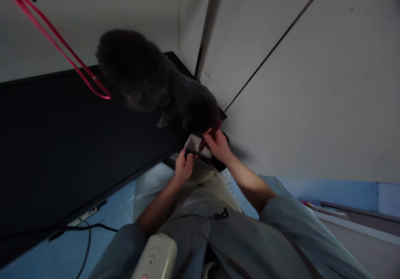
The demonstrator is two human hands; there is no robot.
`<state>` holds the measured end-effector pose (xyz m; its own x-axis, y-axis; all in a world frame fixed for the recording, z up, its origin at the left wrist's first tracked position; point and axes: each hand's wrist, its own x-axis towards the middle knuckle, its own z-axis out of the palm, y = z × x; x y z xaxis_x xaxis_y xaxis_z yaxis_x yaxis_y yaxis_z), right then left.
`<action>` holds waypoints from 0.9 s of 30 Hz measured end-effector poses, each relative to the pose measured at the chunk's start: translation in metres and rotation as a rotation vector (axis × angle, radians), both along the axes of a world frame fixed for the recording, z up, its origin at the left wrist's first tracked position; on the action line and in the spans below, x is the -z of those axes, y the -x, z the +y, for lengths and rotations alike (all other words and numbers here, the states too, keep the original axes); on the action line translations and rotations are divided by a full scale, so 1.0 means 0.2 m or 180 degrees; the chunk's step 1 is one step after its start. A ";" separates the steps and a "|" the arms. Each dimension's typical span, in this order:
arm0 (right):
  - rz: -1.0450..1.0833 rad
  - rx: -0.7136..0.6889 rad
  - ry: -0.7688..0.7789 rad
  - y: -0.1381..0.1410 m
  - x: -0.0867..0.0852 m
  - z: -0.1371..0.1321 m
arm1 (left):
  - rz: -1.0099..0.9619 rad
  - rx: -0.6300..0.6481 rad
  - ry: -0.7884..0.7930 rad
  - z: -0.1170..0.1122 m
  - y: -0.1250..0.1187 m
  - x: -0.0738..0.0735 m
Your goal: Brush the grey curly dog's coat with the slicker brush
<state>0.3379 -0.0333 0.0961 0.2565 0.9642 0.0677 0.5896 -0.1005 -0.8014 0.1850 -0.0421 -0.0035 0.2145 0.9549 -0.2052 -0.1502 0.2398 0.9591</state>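
Behind the work, wall: a smooth, pale grey wall [312, 83] crossed by a thin dark diagonal line.
Table: a long black table with a finely ribbed top [62, 145], one end set near the hands.
Animal: a dark grey, thick-furred animal [137, 66] at that end (facial detail is lost in the dim light).
Loop: a bright pink-red cord loop [71, 58], hanging over the table at upper left.
Right hand: the right hand [219, 146], thumb and fingers pinching the tool along its middle.
Left hand: the left hand [183, 165], thumb and fingers closed on the near left edge of the plate.
Plate: a pale, rectangular, dark-edged plate [192, 142], between the two hands and just beside the animal.
Tool: a slim dark red tool [215, 128], its upper end projecting beyond the right fingers, its lower end at the plate's face.
Work state: both items are in hand and brought together; how much is done, and how much is left, cannot be told (surface detail is too small).
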 end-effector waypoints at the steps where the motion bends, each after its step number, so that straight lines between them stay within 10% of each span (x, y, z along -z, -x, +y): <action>1: 0.0040 0.0201 -0.0125 0.01 0.02 -0.02 | -0.0171 0.0009 0.0149 0.00 0.00 -0.01; 12: 0.0537 0.1150 -0.0853 -0.02 0.14 -0.08 | -0.0890 -0.0019 0.0852 0.00 0.01 -0.06; 16: 0.0999 0.0569 -0.0611 -0.01 0.17 -0.10 | -0.1017 0.0012 0.0809 -0.01 0.00 -0.09; 27: 0.0985 0.0796 -0.0742 -0.06 0.18 -0.08 | -0.1273 -0.0041 0.0979 -0.01 0.00 -0.13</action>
<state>0.3494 -0.0486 0.0602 0.5217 0.8382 0.1590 0.2996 -0.0055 -0.9541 0.1857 -0.0450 0.0227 0.3225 0.8662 -0.3815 -0.4963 0.4980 0.7111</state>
